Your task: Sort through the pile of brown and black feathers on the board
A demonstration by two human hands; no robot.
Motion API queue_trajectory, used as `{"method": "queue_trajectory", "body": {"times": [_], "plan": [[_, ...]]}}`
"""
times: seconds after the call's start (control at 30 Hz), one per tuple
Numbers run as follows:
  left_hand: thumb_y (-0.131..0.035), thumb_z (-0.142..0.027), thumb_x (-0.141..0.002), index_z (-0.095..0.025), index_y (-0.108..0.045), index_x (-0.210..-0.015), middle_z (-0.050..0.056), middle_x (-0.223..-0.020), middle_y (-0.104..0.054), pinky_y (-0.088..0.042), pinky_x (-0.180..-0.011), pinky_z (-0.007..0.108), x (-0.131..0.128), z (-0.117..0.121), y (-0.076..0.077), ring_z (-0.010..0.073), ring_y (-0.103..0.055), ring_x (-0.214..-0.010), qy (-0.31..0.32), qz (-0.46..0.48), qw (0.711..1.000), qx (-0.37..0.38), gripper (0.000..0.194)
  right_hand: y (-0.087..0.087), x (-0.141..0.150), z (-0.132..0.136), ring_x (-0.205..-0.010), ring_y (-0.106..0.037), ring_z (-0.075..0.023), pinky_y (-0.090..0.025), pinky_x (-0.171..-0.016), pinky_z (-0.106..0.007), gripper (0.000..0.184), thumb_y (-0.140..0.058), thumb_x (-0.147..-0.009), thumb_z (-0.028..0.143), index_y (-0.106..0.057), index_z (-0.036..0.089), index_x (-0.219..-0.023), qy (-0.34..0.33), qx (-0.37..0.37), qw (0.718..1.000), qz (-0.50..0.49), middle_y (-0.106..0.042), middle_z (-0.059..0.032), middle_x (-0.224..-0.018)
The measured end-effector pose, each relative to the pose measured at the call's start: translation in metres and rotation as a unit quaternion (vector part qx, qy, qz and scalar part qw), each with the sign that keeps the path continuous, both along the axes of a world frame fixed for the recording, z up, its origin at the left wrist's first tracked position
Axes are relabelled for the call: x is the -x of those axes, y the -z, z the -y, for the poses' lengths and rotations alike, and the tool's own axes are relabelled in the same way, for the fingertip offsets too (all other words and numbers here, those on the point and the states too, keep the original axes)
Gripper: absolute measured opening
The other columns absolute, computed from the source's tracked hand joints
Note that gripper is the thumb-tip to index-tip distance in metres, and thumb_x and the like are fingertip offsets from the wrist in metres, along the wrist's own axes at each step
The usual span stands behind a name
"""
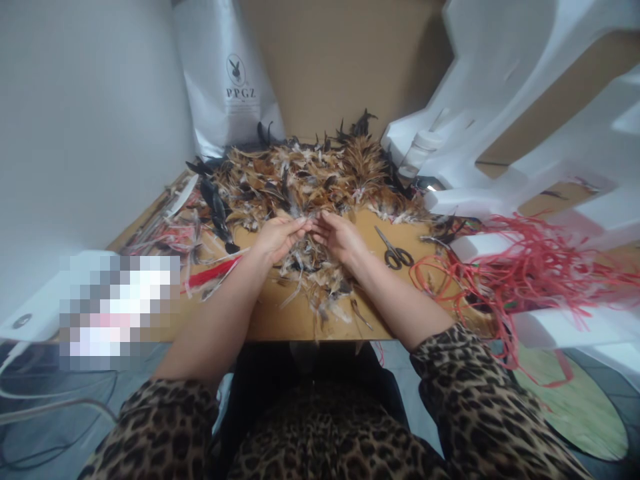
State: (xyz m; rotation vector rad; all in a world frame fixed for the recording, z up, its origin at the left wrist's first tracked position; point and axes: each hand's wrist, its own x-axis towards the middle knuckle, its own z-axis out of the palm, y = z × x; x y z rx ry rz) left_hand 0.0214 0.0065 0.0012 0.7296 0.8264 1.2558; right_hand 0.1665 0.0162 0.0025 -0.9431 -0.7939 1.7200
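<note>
The fingers (302, 225) of the left hand (274, 243) were bent, their tips near together, and those of the right hand (344, 241) curled loosely, meeting them in the middle of the frame. Perhaps they pinched some thin feather part, but I could not tell exactly what. The large feather pile (305, 177) lay just beyond the hands, in the upper middle, and loose feathers (325, 273) lay under them, below the centre. In my judgement, this was fine two-handed work with the fingertips, and the next move called for a light touch, both hands kept close. Scissors (397, 256) rested right of the centre, near red strands (545, 270) at the right side of the table (280, 323).
</note>
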Motion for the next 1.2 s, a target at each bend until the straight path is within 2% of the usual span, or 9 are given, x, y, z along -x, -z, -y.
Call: {"method": "queue_trajectory", "body": {"times": [0.17,0.27,0.67,0.87,1.2], "plan": [[-0.071,-0.010,-0.067,-0.005,-0.069,-0.070,0.009,-0.066,-0.069,-0.050,-0.060,0.012,0.0008,0.0000,0.0030,0.0068,-0.063,-0.060,0.011,-0.034,0.999,-0.015,0.006,0.0027,0.0055,0.0047,-0.059,-0.058,-0.0076,-0.043,-0.058,-0.020,0.023,-0.076,-0.058,0.026,-0.058,0.017,-0.070,0.006,-0.063,0.998,0.005,-0.065,0.0035,-0.062],[-0.073,-0.013,-0.066,-0.005,-0.069,-0.072,0.010,-0.069,-0.069,-0.050,-0.061,0.013,0.0007,0.0005,0.0043,0.0076,-0.063,-0.061,0.013,-0.053,0.998,-0.014,0.010,0.0032,0.0070,0.0049,-0.056,-0.055,-0.0068,-0.041,-0.056,-0.019,0.026,-0.078,-0.054,0.028,-0.057,0.016,-0.064,0.021,-0.084,0.996,0.016,-0.062,0.0043,-0.059],[-0.069,-0.009,-0.069,-0.004,-0.068,-0.069,0.008,-0.064,-0.068,-0.048,-0.053,0.012,0.0001,0.0008,0.0036,0.0058,-0.061,-0.053,0.005,-0.061,0.998,0.005,0.006,0.0043,0.0041,0.0024,-0.047,-0.038,-0.0044,-0.028,-0.047,-0.019,0.029,-0.074,-0.056,0.037,-0.055,0.016,-0.063,0.042,-0.176,0.975,0.126,-0.051,0.0064,-0.052],[-0.068,-0.006,-0.069,-0.002,-0.067,-0.066,0.009,-0.060,-0.066,-0.048,-0.049,0.011,0.0002,0.0020,0.0026,0.0066,-0.061,-0.051,0.042,-0.057,0.997,0.029,0.005,0.0055,0.0032,0.0009,-0.055,-0.045,-0.0062,-0.034,-0.053,-0.020,0.027,-0.074,-0.055,0.035,-0.057,0.016,-0.063,0.051,-0.197,0.969,0.140,-0.056,0.0040,-0.060],[-0.071,-0.009,-0.066,-0.003,-0.067,-0.064,0.008,-0.060,-0.066,-0.048,-0.050,0.013,0.0008,0.0019,0.0047,0.0062,-0.060,-0.049,0.033,-0.086,0.996,0.020,0.007,0.0016,0.0022,0.0042,-0.054,-0.049,-0.0070,-0.037,-0.055,-0.022,0.030,-0.076,-0.053,0.036,-0.061,0.015,-0.068,0.032,-0.172,0.973,0.149,-0.060,0.0026,-0.061]]}}
